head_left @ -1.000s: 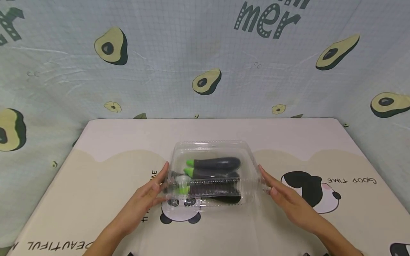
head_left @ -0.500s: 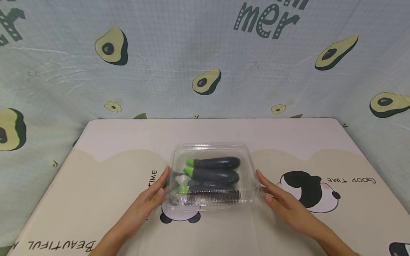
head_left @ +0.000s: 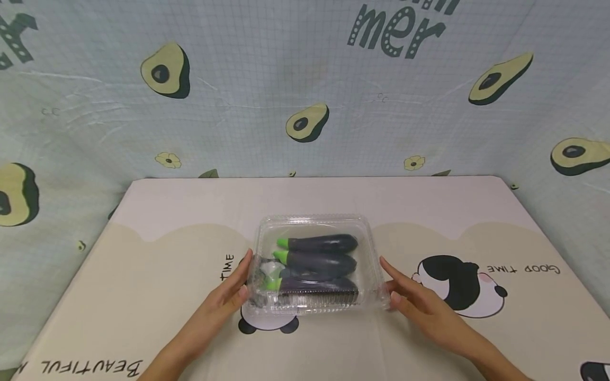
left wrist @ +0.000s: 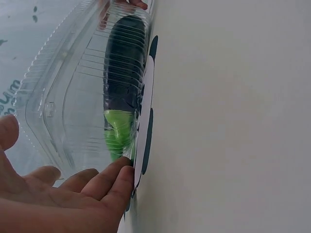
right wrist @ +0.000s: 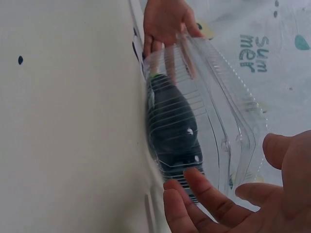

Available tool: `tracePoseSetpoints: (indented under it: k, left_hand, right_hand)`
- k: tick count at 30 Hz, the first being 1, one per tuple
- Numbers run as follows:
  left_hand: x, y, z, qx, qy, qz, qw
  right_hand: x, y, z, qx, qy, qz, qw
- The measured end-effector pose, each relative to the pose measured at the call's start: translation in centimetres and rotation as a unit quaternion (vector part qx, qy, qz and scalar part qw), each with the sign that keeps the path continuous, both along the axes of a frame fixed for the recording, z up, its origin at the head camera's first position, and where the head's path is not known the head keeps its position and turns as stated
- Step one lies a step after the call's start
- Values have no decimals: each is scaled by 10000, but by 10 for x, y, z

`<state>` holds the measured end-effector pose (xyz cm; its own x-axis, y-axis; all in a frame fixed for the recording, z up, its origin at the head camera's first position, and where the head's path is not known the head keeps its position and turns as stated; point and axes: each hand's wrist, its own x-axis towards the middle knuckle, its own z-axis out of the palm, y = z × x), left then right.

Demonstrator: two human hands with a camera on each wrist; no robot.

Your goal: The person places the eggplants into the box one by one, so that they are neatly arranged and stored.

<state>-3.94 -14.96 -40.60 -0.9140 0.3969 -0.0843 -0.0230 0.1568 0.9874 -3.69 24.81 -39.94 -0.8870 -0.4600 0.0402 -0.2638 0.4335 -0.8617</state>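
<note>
A clear plastic clamshell box (head_left: 366, 264) with a ribbed wall lies on the table in the head view. Inside are dark eggplants with green stem ends; the far eggplant (head_left: 324, 243), the middle eggplant (head_left: 319, 262) and the near eggplant (head_left: 316, 284) show. At the box's left end is my left hand (head_left: 221, 301), its fingers extended along the side and the thumb apart from it in the left wrist view. My right hand (head_left: 424, 307) stands at the right end, fingers loosely extended beside the wall; whether every fingertip touches is unclear.
The table (head_left: 143, 296) wears a cream cover with printed pandas and lettering. Behind it and at both sides hangs a pale curtain (head_left: 238, 106) printed with avocados.
The box has tipped flatter, so its near ribbed wall now sits lower in view and the near eggplants show more plainly. Both hands have shifted slightly toward me with it.
</note>
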Motion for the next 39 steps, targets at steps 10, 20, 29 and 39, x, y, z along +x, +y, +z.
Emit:
tracePoseSetpoints:
  k: [10, 20, 29, 39]
  left_hand:
    - [2, 3, 3, 57, -54, 71, 9999]
    - [8, 5, 3, -1, -265, 200, 9994]
    - [14, 6, 9, -50, -233, 230, 9995]
    - [15, 3, 12, 382, -392, -276, 9981]
  right_hand:
    - [-1, -2, -5, -343, 194, 157, 9991]
    - [-1, -5, -6, -952, -320, 166, 9948]
    - [-1, -7, -4, -1357, -657, 247, 9883]
    - [0, -11, -4, -1502, -777, 67, 9856]
